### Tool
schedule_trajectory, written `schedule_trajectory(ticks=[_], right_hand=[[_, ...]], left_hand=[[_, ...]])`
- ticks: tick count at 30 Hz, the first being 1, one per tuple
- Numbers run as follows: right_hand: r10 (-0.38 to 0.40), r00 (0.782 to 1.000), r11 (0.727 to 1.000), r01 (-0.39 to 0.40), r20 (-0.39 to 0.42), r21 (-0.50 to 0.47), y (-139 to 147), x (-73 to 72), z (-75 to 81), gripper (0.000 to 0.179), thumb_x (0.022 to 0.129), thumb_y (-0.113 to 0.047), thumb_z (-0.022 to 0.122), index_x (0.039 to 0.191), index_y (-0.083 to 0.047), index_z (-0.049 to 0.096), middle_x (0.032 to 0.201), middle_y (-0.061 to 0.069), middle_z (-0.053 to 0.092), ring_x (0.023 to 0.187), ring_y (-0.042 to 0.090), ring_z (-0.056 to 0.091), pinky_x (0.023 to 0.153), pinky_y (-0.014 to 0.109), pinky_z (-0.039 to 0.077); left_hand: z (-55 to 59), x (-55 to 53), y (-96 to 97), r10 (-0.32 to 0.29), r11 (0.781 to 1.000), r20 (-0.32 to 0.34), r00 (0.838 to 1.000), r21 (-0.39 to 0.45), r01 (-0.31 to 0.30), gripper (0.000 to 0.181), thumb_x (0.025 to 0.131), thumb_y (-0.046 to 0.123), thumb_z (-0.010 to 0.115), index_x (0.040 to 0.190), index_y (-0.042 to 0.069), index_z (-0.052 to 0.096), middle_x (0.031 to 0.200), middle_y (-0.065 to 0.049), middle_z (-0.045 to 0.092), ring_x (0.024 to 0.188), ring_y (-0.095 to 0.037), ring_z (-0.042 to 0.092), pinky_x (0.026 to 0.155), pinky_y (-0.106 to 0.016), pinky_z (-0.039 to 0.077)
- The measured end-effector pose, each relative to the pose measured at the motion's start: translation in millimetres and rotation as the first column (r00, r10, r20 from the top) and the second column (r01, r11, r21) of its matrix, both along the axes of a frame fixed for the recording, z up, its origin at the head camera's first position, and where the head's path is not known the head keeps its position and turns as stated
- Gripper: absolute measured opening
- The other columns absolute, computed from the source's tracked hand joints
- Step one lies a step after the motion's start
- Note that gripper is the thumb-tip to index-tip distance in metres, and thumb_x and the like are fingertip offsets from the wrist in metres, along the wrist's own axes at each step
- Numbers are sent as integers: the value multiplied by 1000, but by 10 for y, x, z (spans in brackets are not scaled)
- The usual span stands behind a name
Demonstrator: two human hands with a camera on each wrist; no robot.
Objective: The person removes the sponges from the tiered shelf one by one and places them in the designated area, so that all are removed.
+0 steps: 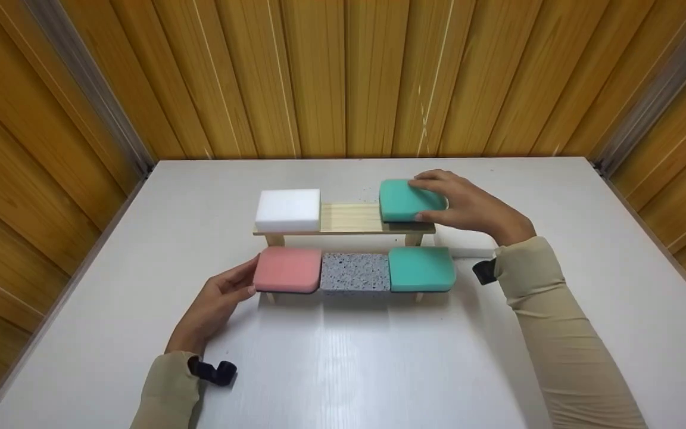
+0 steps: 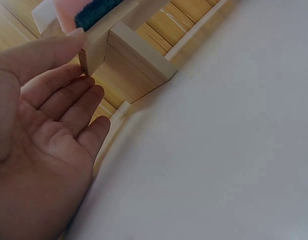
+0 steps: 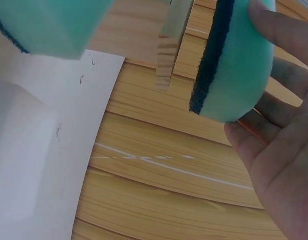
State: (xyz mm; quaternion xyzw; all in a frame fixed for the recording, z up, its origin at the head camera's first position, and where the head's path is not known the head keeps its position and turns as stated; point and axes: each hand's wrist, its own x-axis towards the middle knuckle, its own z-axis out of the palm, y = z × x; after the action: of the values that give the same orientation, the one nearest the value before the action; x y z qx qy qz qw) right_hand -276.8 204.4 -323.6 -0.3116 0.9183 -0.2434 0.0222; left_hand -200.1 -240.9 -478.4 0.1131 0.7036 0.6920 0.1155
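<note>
"Green foam is showing in the right hand [image 1: 468,202]; what are its fingers doing?"

"They are gripping a green sponge [image 1: 399,201], the thumb pressing its near side and the others reaching over the far side. Its dark scouring layer [image 3: 212,60] is facing down."

"Position of that sponge?"

"It is hovering just above the right end of the rear shelf [image 1: 350,218]; the right-wrist view is showing a gap between layer and wood. A white block [image 1: 288,210] is occupying the left end."

"And the left hand [image 1: 215,304]?"

"Its thumb and fingers are pinching the left end of the front shelf [image 2: 98,50]."

"Load on that shelf?"

"From left to right, a pink sponge [image 1: 287,268], a speckled grey block [image 1: 355,272] and a second green sponge [image 1: 419,269] are lying closely side by side."

"Support?"

"Both shelves are standing on a white tabletop [image 1: 319,369]."
</note>
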Motion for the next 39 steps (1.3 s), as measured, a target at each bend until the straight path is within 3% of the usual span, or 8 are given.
schedule_trajectory(ticks=[14, 33, 39], right_hand=[[-66, 998, 998, 66, 7, 19, 213, 2, -75, 62, 90, -20, 68, 144, -1, 42, 147, 19, 39, 136, 39, 35, 111, 58, 29], [-139, 990, 989, 138, 10, 56, 543, 16, -111, 62, 92, -14, 64, 146, -3, 38, 149, 22, 34, 137, 44, 31, 110, 63, 27], [-143, 990, 988, 143, -4, 55, 616, 9, -129, 61, 92, -12, 63, 147, -2, 37, 149, 24, 32, 137, 46, 29, 110, 64, 26]], left_hand=[[10, 7, 3, 10, 999, -5, 1000, -38, -10, 66, 88, 22, 69, 147, 13, 40, 153, 1, 39, 139, -9, 39, 107, -16, 37], [1, -10, 15, -11, 1000, -10, 1000, 15, 11, 65, 89, 17, 68, 147, 12, 39, 153, -2, 39, 139, -9, 39, 109, -18, 36], [1, -12, 13, -14, 1000, -21, 1000, -8, 14, 64, 90, 19, 67, 147, 14, 39, 153, 0, 39, 140, -10, 37, 109, -17, 35]])
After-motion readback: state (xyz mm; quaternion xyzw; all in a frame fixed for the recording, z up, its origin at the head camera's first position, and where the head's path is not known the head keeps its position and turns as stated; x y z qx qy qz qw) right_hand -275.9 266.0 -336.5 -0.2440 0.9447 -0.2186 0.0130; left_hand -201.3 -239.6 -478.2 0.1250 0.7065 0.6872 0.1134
